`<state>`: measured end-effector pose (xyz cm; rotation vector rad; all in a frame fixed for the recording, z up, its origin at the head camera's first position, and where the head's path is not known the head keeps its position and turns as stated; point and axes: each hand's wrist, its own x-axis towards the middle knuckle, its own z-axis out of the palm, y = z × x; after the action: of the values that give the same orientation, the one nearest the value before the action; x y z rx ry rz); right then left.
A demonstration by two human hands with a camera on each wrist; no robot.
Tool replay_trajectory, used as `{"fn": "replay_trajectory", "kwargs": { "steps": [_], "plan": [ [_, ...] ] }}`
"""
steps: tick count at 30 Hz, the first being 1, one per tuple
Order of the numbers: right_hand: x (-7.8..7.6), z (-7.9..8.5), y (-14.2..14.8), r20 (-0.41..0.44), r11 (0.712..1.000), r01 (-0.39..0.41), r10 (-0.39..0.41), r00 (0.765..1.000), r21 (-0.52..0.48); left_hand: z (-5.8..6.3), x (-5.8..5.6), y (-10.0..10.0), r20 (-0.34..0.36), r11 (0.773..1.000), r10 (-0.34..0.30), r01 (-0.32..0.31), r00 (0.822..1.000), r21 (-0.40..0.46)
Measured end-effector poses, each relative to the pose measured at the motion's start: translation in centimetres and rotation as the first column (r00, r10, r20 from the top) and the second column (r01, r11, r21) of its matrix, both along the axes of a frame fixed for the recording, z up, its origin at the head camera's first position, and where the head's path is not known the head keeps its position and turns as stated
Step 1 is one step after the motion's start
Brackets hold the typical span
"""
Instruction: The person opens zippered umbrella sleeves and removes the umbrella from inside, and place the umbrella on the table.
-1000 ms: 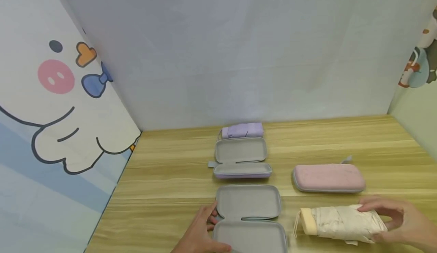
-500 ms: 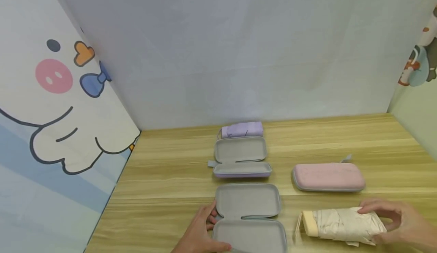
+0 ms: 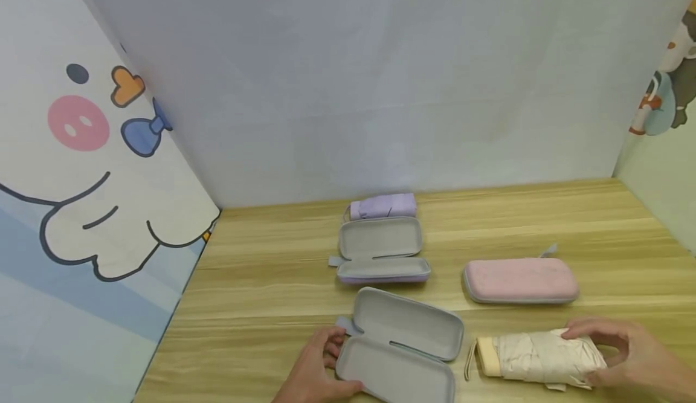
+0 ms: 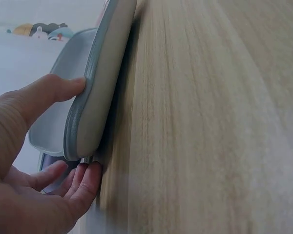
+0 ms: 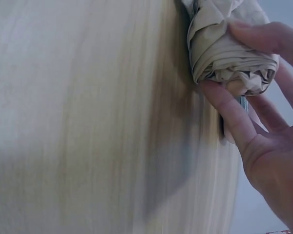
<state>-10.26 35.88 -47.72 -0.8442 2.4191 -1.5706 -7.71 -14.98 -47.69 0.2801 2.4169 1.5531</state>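
Note:
My left hand (image 3: pixel 318 364) holds the near open case (image 3: pixel 397 370), grey inside, at its left end. In the left wrist view the thumb (image 4: pixel 71 87) presses on the rim of that case (image 4: pixel 100 92), with the other fingers around its end. At the right, my right hand (image 3: pixel 625 351) grips the end of a folded cream umbrella (image 3: pixel 544 357). Its pale yellow handle and cord point left, towards the case. In the right wrist view, the thumb and fingers lie on opposite sides of the umbrella's rolled cloth (image 5: pixel 229 46).
Behind the near case stands a smaller open case (image 3: pixel 383 270) with a purple outside. A folded purple umbrella (image 3: pixel 386 206) lies behind it. One closed pink case (image 3: pixel 521 280) sits beyond the cream umbrella. A pale curtain (image 3: pixel 408 89) borders the wooden table (image 3: pixel 261 282) at the back.
The near case has turned clockwise under my left hand, its right end now nearer the cream umbrella. My right hand keeps its grip on the umbrella, which has shifted only slightly.

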Motion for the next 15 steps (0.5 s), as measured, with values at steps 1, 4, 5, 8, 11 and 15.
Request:
{"fn": "replay_trajectory", "kwargs": {
  "steps": [1, 4, 5, 8, 11, 15],
  "plan": [
    [-0.07, -0.03, 0.04, 0.002, 1.0, -0.01, 0.01, 1.0, -0.006, 0.04, 0.04, 0.01, 0.012, 1.0, 0.001, -0.001, 1.0, 0.004],
    [-0.31, -0.14, 0.2, 0.025, 0.999, -0.043, 0.043, 0.999, -0.025, 0.13, 0.13, -0.03, 0.03, 1.0, -0.007, 0.007, 1.0, 0.014],
    [-0.32, -0.14, 0.22, 0.028, 0.999, -0.042, 0.043, 0.999, -0.026, 0.12, 0.13, -0.02, 0.017, 1.0, -0.016, 0.015, 1.0, 0.018],
    [-0.31, -0.1, 0.25, 0.021, 0.999, -0.038, 0.038, 0.999, -0.014, 0.08, 0.12, -0.05, -0.023, 0.999, -0.041, 0.041, 0.999, 0.015],
    [-0.1, 0.07, 0.18, 0.023, 1.0, -0.004, 0.004, 1.0, 0.013, 0.08, 0.08, -0.07, -0.031, 0.999, -0.054, 0.054, 0.998, 0.001],
    [0.24, 0.3, 0.06, 0.045, 0.999, 0.021, -0.022, 0.999, 0.024, 0.18, 0.09, -0.04, -0.018, 0.999, -0.037, 0.037, 0.999, -0.023]
  ]
}}
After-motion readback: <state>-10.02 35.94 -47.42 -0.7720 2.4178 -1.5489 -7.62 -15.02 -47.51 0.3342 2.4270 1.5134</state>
